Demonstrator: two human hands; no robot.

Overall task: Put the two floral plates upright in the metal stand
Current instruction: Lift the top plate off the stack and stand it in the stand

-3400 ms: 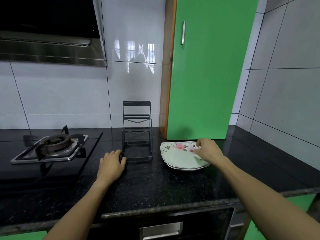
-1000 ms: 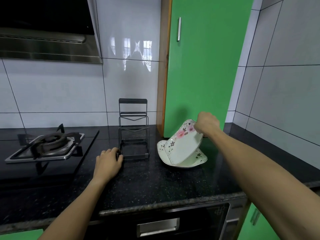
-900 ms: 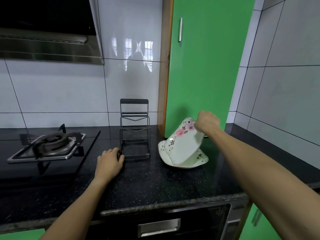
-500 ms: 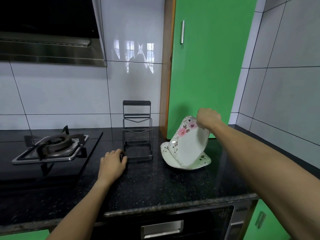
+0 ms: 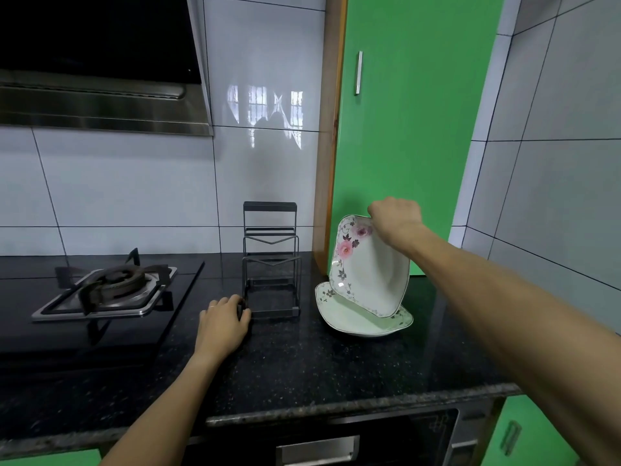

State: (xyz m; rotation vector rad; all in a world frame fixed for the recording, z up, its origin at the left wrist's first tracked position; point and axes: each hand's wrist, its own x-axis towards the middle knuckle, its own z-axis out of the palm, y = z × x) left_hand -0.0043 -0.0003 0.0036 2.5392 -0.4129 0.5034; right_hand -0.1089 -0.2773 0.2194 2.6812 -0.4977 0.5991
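Observation:
My right hand (image 5: 396, 219) grips the top corner of a white floral plate (image 5: 369, 270), which stands nearly upright with its lower edge resting on the second floral plate (image 5: 359, 322). That second plate lies flat on the black counter. The dark metal stand (image 5: 271, 264) stands empty just left of the plates, near the wall. My left hand (image 5: 223, 319) rests on the counter with its fingers curled against the stand's front left corner.
A gas burner (image 5: 107, 290) is set into the counter at the left, below a range hood (image 5: 100, 105). A green cabinet door (image 5: 410, 129) rises right behind the plates. The counter's front edge (image 5: 336, 406) runs above a dark oven front.
My right hand took hold of the top plate's far corner and tipped it from flat to nearly upright. My left hand has stayed at the stand's corner.

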